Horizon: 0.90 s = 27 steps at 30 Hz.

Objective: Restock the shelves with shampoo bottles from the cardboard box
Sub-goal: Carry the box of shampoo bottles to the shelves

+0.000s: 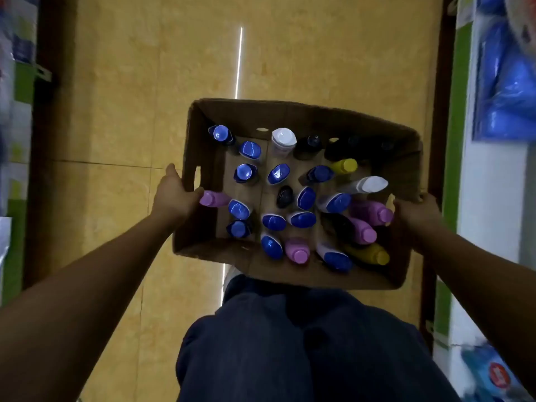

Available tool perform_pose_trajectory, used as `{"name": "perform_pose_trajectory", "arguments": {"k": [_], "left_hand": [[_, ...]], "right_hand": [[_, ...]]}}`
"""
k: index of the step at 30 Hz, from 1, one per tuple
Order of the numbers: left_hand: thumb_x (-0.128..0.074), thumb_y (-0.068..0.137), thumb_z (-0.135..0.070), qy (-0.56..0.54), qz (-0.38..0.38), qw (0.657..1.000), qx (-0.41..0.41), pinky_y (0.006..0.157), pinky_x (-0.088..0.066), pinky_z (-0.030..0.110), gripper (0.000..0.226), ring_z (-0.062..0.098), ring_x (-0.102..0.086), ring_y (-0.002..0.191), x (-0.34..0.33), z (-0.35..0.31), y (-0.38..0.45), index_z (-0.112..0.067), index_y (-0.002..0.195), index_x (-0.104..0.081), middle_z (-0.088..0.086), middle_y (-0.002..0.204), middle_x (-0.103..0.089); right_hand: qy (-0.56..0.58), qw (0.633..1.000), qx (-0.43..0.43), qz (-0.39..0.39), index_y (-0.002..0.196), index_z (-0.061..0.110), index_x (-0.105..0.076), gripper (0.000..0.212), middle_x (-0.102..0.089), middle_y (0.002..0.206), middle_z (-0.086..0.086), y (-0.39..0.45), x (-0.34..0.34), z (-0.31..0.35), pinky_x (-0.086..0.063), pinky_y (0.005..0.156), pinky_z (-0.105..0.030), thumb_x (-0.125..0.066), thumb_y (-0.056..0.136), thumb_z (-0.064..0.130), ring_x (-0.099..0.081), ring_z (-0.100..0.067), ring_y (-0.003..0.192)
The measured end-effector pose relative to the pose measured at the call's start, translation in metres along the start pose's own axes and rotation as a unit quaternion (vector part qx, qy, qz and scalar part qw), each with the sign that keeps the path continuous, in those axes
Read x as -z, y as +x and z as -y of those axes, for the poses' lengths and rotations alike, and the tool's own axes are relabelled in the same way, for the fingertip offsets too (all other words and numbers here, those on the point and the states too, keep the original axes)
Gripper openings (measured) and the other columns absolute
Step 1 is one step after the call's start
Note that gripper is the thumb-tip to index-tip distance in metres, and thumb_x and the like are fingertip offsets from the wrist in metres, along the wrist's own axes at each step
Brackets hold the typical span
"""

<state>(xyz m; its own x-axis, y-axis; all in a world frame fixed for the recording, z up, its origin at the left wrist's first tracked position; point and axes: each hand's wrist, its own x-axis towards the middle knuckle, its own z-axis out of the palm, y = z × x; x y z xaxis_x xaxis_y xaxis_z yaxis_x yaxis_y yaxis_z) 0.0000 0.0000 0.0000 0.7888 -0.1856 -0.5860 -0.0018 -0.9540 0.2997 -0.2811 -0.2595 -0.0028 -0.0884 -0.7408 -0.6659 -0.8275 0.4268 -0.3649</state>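
Note:
An open cardboard box (293,111) hangs in front of me above the floor, held between both hands. My left hand (174,195) grips its left wall, thumb over the rim. On the opposite side my right hand (417,213) grips the right wall. Inside stand several shampoo bottles seen from above: blue caps such as one near the middle (278,174), pink ones (297,250), yellow ones (345,166), white ones (283,138) and dark ones (284,196). Some bottles at the right lean over.
Yellow tiled floor (145,97) runs down the aisle between two shelf units. The left shelving (20,82) holds blurred goods. The right shelving (464,140) has green edging and blue packages (504,82). My dark trousers (290,343) fill the lower middle.

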Motion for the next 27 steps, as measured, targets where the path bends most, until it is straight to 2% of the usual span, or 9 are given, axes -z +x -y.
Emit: {"name": "perform_pose_trajectory", "arguments": {"k": [2,3,6,10,14,17,22,25,27], "left_hand": [[-0.063,0.087,-0.018,-0.015,-0.006,1.0,-0.01,0.088,-0.049,0.042,0.068,0.036,-0.053,0.119,-0.008,0.002,0.011,-0.008,0.144,-0.027,0.019,0.134,-0.05],[-0.063,0.087,-0.017,-0.026,-0.002,1.0,-0.014,0.088,-0.049,0.042,0.062,0.035,-0.054,0.117,-0.011,0.004,0.017,-0.009,0.141,-0.032,0.018,0.132,-0.053],[-0.06,0.088,-0.012,-0.07,0.012,0.997,-0.01,0.088,-0.048,0.041,0.051,0.032,-0.054,0.116,-0.018,0.009,0.029,-0.011,0.135,-0.041,0.015,0.128,-0.056],[-0.055,0.09,-0.009,-0.128,0.016,0.991,0.023,0.082,-0.049,0.04,0.04,0.032,-0.056,0.109,-0.023,0.011,0.034,-0.01,0.129,-0.047,0.015,0.121,-0.058],[-0.053,0.091,-0.004,-0.145,0.043,0.988,0.041,0.081,-0.045,0.037,0.04,0.031,-0.055,0.107,-0.026,0.007,0.034,-0.008,0.129,-0.046,0.014,0.115,-0.057],[-0.049,0.092,-0.002,-0.184,0.1,0.975,0.078,0.084,-0.045,0.038,0.039,0.028,-0.053,0.103,-0.02,0.004,0.038,-0.007,0.13,-0.044,0.013,0.109,-0.054],[-0.044,0.092,-0.004,-0.201,0.164,0.952,0.165,0.082,-0.047,0.04,0.035,0.031,-0.056,0.106,-0.008,0.008,0.046,-0.001,0.128,-0.045,0.02,0.118,-0.056],[-0.045,0.09,-0.003,-0.179,0.171,0.955,0.161,0.089,-0.045,0.042,0.036,0.034,-0.054,0.11,-0.008,0.002,0.047,0.002,0.126,-0.044,0.022,0.119,-0.054],[-0.044,0.09,-0.001,-0.181,0.165,0.956,0.162,0.088,-0.044,0.041,0.025,0.033,-0.055,0.105,-0.007,-0.001,0.045,0.002,0.114,-0.051,0.022,0.114,-0.055]], "right_hand": [[-0.012,1.0,0.018,0.007,0.098,0.003,-0.054,0.018,-0.057,0.093,-0.014,0.007,-0.003,-0.001,-0.044,0.08,-0.037,-0.06,0.089,0.018,-0.054,-0.027,0.086],[-0.017,1.0,0.014,0.008,0.1,0.006,-0.056,0.014,-0.057,0.095,-0.013,0.012,-0.005,-0.003,-0.044,0.082,-0.037,-0.058,0.091,0.017,-0.053,-0.027,0.088],[-0.012,1.0,-0.027,0.01,0.112,0.002,-0.06,0.025,-0.062,0.107,-0.017,0.027,-0.007,-0.01,-0.049,0.084,-0.039,-0.059,0.091,0.016,-0.059,-0.032,0.098],[-0.022,0.995,-0.085,0.035,0.104,0.003,-0.061,0.021,-0.064,0.109,-0.021,0.048,0.0,-0.018,-0.052,0.09,-0.05,-0.061,0.089,0.018,-0.062,-0.038,0.099],[-0.005,0.991,-0.113,0.075,0.09,0.008,-0.055,0.014,-0.06,0.111,-0.022,0.048,-0.005,-0.016,-0.047,0.097,-0.051,-0.053,0.095,0.021,-0.059,-0.037,0.106],[0.004,0.99,-0.107,0.089,0.085,0.01,-0.054,0.017,-0.058,0.098,-0.018,0.043,-0.006,-0.014,-0.044,0.1,-0.051,-0.05,0.097,0.022,-0.055,-0.035,0.1],[0.0,0.99,-0.102,0.102,0.103,0.006,-0.056,0.019,-0.057,0.088,-0.014,0.041,-0.007,-0.011,-0.045,0.096,-0.047,-0.049,0.098,0.023,-0.056,-0.033,0.097],[0.002,0.989,-0.106,0.102,0.097,0.005,-0.056,0.02,-0.057,0.095,-0.017,0.041,-0.009,-0.011,-0.045,0.096,-0.047,-0.049,0.098,0.024,-0.056,-0.034,0.099],[0.001,0.989,-0.112,0.1,0.1,0.004,-0.056,0.022,-0.058,0.102,-0.02,0.04,-0.007,-0.009,-0.045,0.095,-0.047,-0.049,0.098,0.025,-0.057,-0.036,0.104]]}}
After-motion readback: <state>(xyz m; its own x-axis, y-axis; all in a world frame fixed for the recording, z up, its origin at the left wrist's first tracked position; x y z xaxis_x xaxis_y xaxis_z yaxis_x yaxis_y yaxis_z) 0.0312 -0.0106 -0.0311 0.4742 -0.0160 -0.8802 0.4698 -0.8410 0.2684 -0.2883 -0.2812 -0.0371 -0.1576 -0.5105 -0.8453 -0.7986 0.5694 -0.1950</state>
